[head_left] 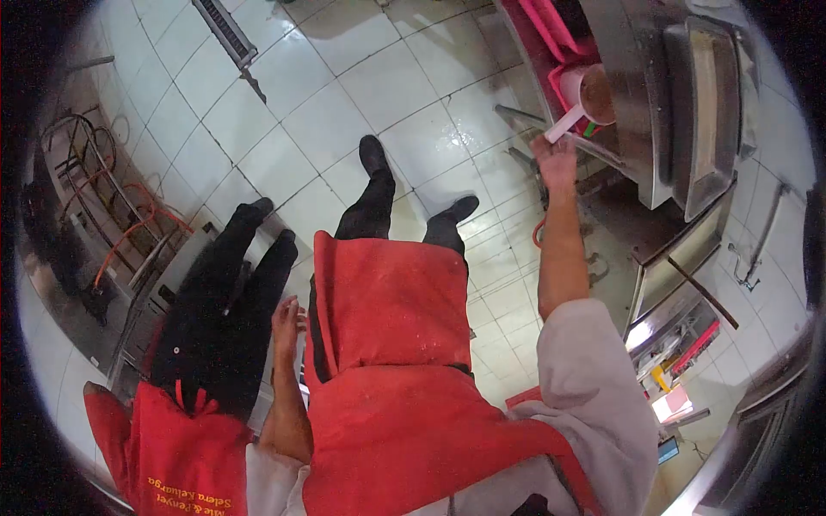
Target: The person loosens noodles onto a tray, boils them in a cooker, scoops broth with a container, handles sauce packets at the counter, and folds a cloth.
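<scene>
Though detail is poor upper right, the white dipper (579,107) is apparently pinched at its handle by fingers of the right hand (556,160); contents unreadable. Left hand (288,327), left of centre: fingers loosely curled. Co-worker (185,443) cut off below.

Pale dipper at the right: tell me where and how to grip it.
Grip the dipper by its straight handle, probably best near the free end, coming from the wearer's side. The handle juts from the round cup toward the right hand, whose fingers are at that end; bright pink plastic beside the cup would likely crowd a grasp there.
</scene>
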`<move>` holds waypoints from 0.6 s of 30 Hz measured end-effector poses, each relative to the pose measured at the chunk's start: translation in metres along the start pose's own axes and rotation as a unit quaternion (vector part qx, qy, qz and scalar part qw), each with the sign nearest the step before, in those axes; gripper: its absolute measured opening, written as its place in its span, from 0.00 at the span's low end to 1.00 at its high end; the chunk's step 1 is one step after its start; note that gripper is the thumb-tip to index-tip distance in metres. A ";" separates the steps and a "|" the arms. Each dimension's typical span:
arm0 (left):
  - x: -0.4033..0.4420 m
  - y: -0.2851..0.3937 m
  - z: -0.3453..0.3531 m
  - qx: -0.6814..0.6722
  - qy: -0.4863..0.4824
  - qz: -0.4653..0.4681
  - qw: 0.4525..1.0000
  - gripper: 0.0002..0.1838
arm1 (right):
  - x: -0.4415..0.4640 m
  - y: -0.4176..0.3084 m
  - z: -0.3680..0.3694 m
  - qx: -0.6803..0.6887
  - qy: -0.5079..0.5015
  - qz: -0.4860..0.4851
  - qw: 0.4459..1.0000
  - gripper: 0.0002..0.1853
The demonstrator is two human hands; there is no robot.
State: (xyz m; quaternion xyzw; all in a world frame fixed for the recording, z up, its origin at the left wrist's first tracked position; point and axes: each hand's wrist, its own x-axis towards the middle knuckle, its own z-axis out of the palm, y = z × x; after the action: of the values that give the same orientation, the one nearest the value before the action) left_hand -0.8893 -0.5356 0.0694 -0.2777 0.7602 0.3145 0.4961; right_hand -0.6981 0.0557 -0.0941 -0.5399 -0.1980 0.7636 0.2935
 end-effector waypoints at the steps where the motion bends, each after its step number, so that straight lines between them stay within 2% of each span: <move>1: 0.005 -0.001 0.002 -0.012 -0.010 -0.001 1.000 0.23 | -0.010 0.002 -0.005 -0.034 0.010 0.028 0.999 0.29; 2: 0.008 -0.001 0.003 -0.023 -0.019 -0.002 1.000 0.23 | -0.019 0.004 -0.007 -0.067 0.021 0.055 0.996 0.29; 6: 0.014 0.006 0.010 -0.032 -0.032 0.022 0.999 0.22 | -0.051 0.020 -0.014 -0.095 0.043 0.051 0.993 0.29; 10: 0.022 0.003 0.019 -0.072 -0.037 0.022 0.997 0.21 | -0.102 0.051 -0.008 -0.198 -0.053 0.135 0.969 0.31; 14: 0.033 0.001 0.030 -0.075 -0.055 0.042 0.995 0.22 | -0.144 0.080 -0.015 -0.325 -0.041 0.198 0.924 0.31; 16: 0.035 0.010 0.035 -0.066 -0.043 0.031 0.996 0.20 | -0.155 0.087 -0.017 -0.337 -0.046 0.183 0.923 0.28; 18: 0.040 0.009 0.034 -0.070 -0.051 0.051 0.995 0.21 | -0.158 0.091 -0.017 -0.375 -0.006 0.193 0.907 0.26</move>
State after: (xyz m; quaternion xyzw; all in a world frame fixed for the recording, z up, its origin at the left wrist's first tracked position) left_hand -0.8903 -0.5079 0.0239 -0.2563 0.7233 0.4051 0.4971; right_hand -0.6650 -0.1173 -0.0444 -0.6331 -0.3637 0.6780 -0.0847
